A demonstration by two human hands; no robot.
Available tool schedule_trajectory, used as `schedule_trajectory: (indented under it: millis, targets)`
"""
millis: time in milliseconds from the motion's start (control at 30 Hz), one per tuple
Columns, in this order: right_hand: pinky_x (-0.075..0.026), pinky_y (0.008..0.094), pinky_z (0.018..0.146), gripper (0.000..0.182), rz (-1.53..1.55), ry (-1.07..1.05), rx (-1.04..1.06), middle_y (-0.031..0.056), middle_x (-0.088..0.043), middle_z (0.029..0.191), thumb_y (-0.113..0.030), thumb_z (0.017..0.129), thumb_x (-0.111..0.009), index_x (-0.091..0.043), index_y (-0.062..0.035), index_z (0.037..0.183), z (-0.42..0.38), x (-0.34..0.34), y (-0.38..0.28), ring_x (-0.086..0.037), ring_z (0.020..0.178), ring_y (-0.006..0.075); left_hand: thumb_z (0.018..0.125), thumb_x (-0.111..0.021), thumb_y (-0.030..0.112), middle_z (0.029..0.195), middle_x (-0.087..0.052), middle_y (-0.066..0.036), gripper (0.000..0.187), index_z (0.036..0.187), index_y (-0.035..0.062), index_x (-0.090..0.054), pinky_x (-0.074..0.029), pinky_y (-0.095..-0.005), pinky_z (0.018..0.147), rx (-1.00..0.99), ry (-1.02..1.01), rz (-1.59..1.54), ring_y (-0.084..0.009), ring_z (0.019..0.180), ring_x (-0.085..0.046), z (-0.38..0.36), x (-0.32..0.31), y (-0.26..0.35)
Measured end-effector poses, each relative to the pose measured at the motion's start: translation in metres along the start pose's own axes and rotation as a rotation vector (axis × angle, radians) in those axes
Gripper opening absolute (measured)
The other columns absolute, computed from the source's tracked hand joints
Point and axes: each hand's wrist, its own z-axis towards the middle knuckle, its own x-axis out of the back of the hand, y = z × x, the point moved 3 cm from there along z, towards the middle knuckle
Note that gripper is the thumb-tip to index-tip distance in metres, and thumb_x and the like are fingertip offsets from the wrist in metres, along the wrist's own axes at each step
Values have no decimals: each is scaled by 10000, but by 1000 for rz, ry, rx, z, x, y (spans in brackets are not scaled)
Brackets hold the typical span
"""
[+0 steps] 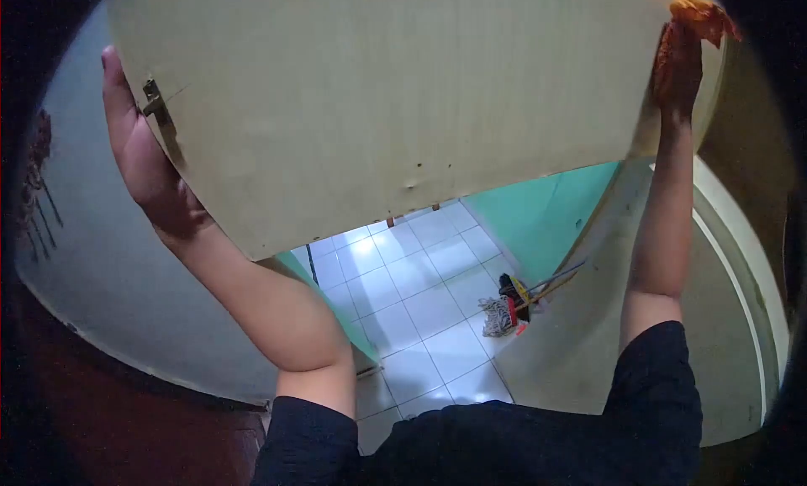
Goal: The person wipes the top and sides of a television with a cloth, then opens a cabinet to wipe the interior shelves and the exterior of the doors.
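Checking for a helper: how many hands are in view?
2: the left hand, at the edge of the door by the metal fitting; the right hand, holding an orange cloth near its opposite edge. No others show.

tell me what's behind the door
Past the lower edge of the door, white floor tiles, part of a green surface and a mop on the floor can be seen. The door covers whatever lies directly behind it, so that cannot be told.

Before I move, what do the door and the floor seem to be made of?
The door looks like wood, perhaps veneered or painted, dull cream: faint grain-like streaks show. The floor looks like glazed ceramic tile, glossy white: squares with joint lines and bright reflections.
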Motion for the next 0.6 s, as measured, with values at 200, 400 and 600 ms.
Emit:
schedule_trajectory:
  millis: [200, 400, 600]
  targets:
    - [-358, 297, 970, 406, 177, 47, -174, 51, -511, 1218, -260, 953, -475, -465, -19, 1279, -2, -8, 10, -480, 1108, 166, 1006, -378, 285, 1258, -517, -91, 405, 1294, 13, -457, -377, -313, 987, 138, -337, -415, -177, 1111, -499, 3, 2, 2]
    - [-423, 362, 915, 314, -450, -58, 429, 153, -558, 1164, -218, 903, -506, -538, -52, 1167, -28, -57, -71, -522, 1083, 325, 1007, -322, 342, 1248, -541, -105, 443, 1265, 19, -480, -431, -328, 945, 156, -320, -491, -205, 1088, -541, 2, -14, -2]
    - [-343, 445, 1029, 432, 2, -147, 390, 264, -484, 1266, -127, 857, -529, -458, -8, 1267, -73, -112, -229, -439, 1205, 428, 999, -354, 352, 1248, -533, -124, 475, 1306, 1, -444, -415, -354, 970, 125, -327, -417, -236, 1108, -525, 9, 3, -5]
